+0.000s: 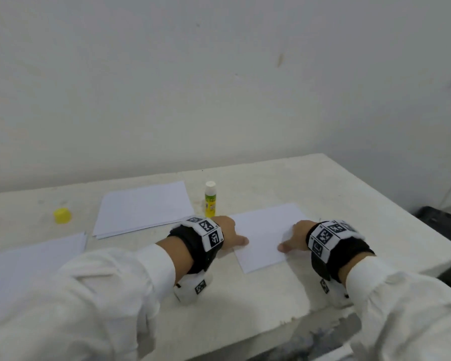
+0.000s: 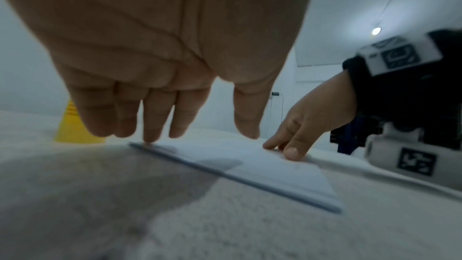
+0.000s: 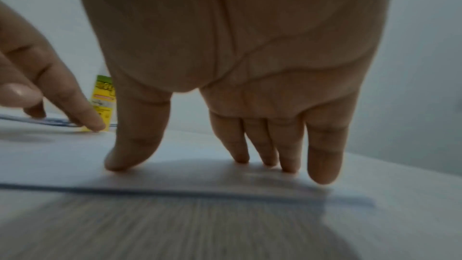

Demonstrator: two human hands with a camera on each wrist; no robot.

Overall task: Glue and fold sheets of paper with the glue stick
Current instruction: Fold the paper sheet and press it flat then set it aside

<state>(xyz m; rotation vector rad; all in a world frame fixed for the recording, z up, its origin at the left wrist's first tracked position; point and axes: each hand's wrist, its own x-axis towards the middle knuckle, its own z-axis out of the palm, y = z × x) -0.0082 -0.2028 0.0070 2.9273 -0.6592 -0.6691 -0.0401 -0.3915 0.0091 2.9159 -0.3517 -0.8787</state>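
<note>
A folded white sheet (image 1: 264, 237) lies flat on the table in front of me. My left hand (image 1: 229, 234) presses its left edge with straight fingers (image 2: 152, 124), and the sheet's doubled edge (image 2: 237, 177) shows in the left wrist view. My right hand (image 1: 296, 237) presses the sheet's right part, fingers (image 3: 322, 155) straight and thumb down on the paper (image 3: 62, 161). The glue stick (image 1: 210, 199) stands upright, uncapped, just behind my left hand; part of its label (image 3: 103, 98) is seen in the right wrist view. Its yellow cap (image 1: 62, 215) sits far left.
A stack of white sheets (image 1: 143, 208) lies left of the glue stick. Another pile of paper (image 1: 31, 264) lies at the near left. The table's right edge (image 1: 401, 217) drops to a dark object (image 1: 443, 220) on the floor. A wall stands close behind.
</note>
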